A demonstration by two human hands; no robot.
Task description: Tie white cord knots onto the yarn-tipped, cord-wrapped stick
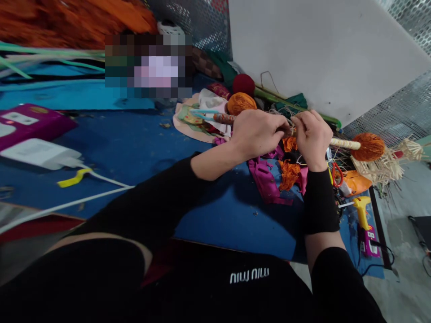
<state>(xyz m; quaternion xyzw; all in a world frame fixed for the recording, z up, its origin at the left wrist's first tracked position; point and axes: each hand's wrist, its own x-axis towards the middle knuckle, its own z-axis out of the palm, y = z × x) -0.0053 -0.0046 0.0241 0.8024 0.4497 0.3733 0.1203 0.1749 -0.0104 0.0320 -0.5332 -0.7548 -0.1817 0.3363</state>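
Observation:
My left hand (pixel 257 131) and my right hand (pixel 313 138) are close together above the table, fingertips pinched and nearly meeting. What they pinch is too small and blurred to make out. Beside my left hand shows a patterned orange-red stick end (pixel 224 118) with light-blue prongs. Past my right hand a pale wrapped stick (pixel 345 143) leads to an orange thread-wrapped ball (pixel 368 146). Whether these ends are one stick is hidden by my hands. Below lie magenta cloth strips (pixel 266 179) and crumpled orange cloth (pixel 288 174).
A blue table (pixel 208 211) bears a purple power strip (pixel 37 121), white charger (pixel 43 152) and cable. At the right are red-handled scissors (pixel 337 174) and a yellow glue gun (pixel 362 211). Another orange ball (pixel 241 103) and a dark red ball (pixel 244 84) lie behind. A white board (pixel 319 49) stands at the back.

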